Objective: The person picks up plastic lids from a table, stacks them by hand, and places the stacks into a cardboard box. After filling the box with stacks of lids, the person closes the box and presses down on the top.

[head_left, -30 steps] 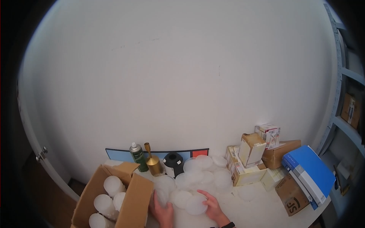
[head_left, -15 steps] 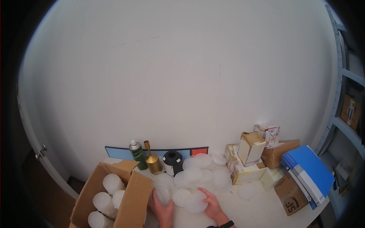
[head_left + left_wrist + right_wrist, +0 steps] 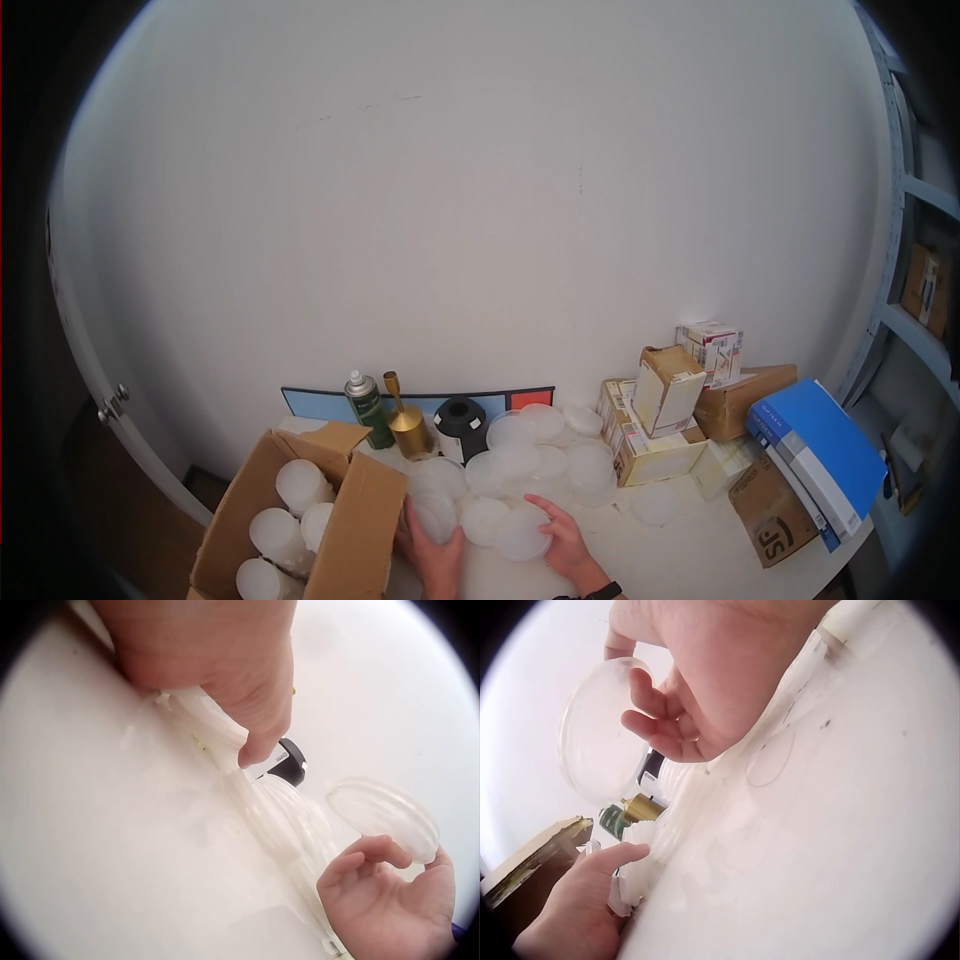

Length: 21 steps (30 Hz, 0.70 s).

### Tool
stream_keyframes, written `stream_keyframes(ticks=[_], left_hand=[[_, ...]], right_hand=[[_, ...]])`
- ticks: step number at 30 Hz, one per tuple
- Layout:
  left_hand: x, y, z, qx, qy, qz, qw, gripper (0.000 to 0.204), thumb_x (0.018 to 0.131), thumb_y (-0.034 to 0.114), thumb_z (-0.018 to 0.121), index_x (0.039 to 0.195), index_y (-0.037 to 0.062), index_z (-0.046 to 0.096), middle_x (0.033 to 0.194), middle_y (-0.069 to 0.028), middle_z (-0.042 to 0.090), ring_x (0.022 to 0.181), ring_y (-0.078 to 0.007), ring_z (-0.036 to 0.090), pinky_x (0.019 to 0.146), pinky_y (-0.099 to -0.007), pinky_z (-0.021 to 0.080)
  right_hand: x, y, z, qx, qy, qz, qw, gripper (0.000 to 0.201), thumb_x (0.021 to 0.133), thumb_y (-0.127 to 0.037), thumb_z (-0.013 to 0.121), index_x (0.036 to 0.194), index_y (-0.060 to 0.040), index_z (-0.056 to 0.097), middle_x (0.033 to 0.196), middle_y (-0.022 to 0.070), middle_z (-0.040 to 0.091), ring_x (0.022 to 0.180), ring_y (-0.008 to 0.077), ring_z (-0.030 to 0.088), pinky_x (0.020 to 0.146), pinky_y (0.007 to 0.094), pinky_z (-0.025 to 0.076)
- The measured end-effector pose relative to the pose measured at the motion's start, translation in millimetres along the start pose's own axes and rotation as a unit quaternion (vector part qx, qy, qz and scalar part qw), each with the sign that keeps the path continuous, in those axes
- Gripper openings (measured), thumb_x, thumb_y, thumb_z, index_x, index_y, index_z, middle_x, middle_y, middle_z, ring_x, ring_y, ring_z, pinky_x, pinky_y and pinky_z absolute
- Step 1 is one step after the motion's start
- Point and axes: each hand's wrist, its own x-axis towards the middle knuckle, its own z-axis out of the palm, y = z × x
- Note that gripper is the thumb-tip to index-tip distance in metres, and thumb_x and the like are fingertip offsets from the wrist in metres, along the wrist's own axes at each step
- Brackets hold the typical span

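Observation:
Translucent round plastic lids lie heaped and overlapping on the white table. My right hand pinches a round lid by its edge, raised in front of the heap; in the left wrist view the held lid shows stacked rims, like more than one together. At the left of the heap, my left hand has its thumb and fingers around upright-standing lids. In the right wrist view the left hand grips these lids down at the table.
A cardboard box with several white tubs stands close left of my left hand. Behind the lids are a green spray can, a brass-coloured object and a black-and-white device. Small boxes and a blue binder stand right.
The head view shifts slightly. Both hands keep nearly the same places and holds, the right with its lid and the left around its lids.

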Motion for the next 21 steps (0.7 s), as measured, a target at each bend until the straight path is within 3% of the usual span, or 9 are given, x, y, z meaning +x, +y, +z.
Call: stream_keyframes(ticks=[7,13,16,18,21], left_hand=[[-1.1,-4.0,3.2,0.048,0.017,0.012,0.999,0.102,0.058,0.018,0.082,0.146,0.0071,0.031,0.135,-0.0272,0.038,0.129,-0.0440,0.034,0.109,-0.0525,0.027],[-0.8,-4.4,5.9,-0.004,0.045,0.012,0.999,0.099,0.060,0.018,0.081,0.145,0.0047,0.031,0.138,-0.0270,0.037,0.131,-0.0445,0.032,0.111,-0.0532,0.026],[-2.7,-5.4,8.5,-0.016,0.060,-0.022,0.998,0.098,0.061,0.018,0.081,0.144,0.0032,0.032,0.138,-0.0266,0.038,0.132,-0.0439,0.033,0.111,-0.0532,0.026],[-3.8,-6.8,10.2,-0.035,0.079,-0.050,0.995,0.096,0.062,0.023,0.082,0.141,-0.0028,0.033,0.139,-0.0295,0.039,0.130,-0.0456,0.035,0.110,-0.0529,0.026],[-3.7,-2.2,8.8,-0.059,0.094,-0.045,0.993,0.095,0.061,0.024,0.084,0.140,-0.0016,0.037,0.138,-0.0297,0.041,0.130,-0.0437,0.037,0.108,-0.0522,0.029]], right_hand=[[-0.3,-0.8,3.1,-0.004,-0.004,-0.001,1.000,0.063,0.078,0.000,0.050,0.141,0.0016,0.042,0.118,0.0144,0.063,0.109,0.0216,0.060,0.099,0.0326,0.045],[-0.3,-1.3,2.5,-0.004,-0.006,-0.002,1.000,0.065,0.078,0.001,0.050,0.143,0.0010,0.040,0.118,0.0147,0.062,0.110,0.0221,0.060,0.099,0.0329,0.045],[-0.7,-2.5,3.2,-0.005,-0.008,-0.001,1.000,0.067,0.078,0.001,0.050,0.144,0.0005,0.039,0.118,0.0149,0.062,0.110,0.0224,0.060,0.100,0.0332,0.044],[-1.0,-2.8,3.9,-0.005,-0.009,0.000,1.000,0.067,0.078,0.001,0.050,0.144,0.0003,0.038,0.118,0.0151,0.062,0.110,0.0225,0.059,0.100,0.0334,0.044],[-0.8,-1.8,3.4,-0.004,-0.006,-0.003,1.000,0.066,0.079,0.001,0.050,0.144,0.0009,0.038,0.117,0.0150,0.062,0.110,0.0227,0.059,0.100,0.0338,0.044]])
